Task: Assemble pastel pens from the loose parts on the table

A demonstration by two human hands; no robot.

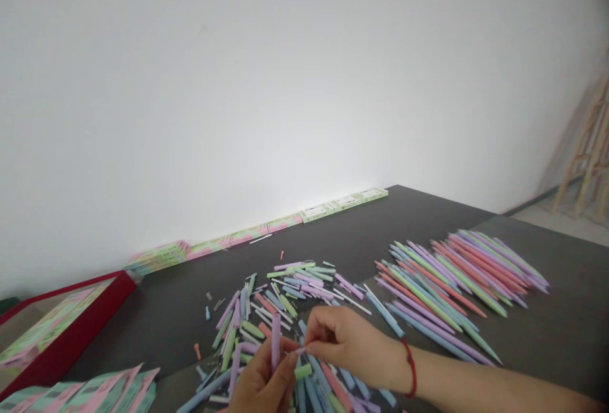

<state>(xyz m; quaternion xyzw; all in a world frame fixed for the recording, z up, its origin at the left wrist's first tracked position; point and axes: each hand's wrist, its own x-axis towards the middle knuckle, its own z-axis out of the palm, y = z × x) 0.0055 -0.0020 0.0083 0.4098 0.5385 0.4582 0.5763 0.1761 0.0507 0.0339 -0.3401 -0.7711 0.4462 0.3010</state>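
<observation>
My left hand (266, 378), low in the middle, is closed around a purple pen barrel (276, 337) that stands nearly upright. Thumb and finger of my right hand (354, 344), just beside it, pinch a small pale purple pen part (301, 351); its exact shape is too blurred to tell. The fingertips of both hands almost meet there. Beneath and around them lies a loose heap of pen parts (290, 289): purple, green, blue and coral barrels, with thin white refills among them.
Rows of whole pens (476, 267) lie on the dark table (342, 229) at right. Flat boxes (318, 211) line the wall. At left are a red box (95, 324) and pink-and-green packets (104, 391). A wooden rack (587, 153) stands far right.
</observation>
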